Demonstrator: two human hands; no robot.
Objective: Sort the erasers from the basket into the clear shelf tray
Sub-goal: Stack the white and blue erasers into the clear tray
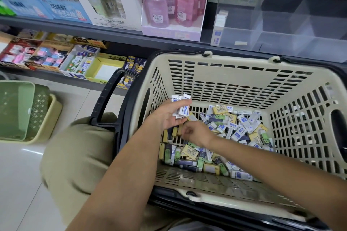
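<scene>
White-and-blue sleeved erasers, probably light, stiff and slick-wrapped, sit stacked at frame centre in the left hand, its fingers clamped along their long sides. The right hand curls just beside, its grip unclear. More erasers fill the cream basket. The clear shelf tray sits upper right.

clear tray beside pink glue box on the grey shelf
</scene>
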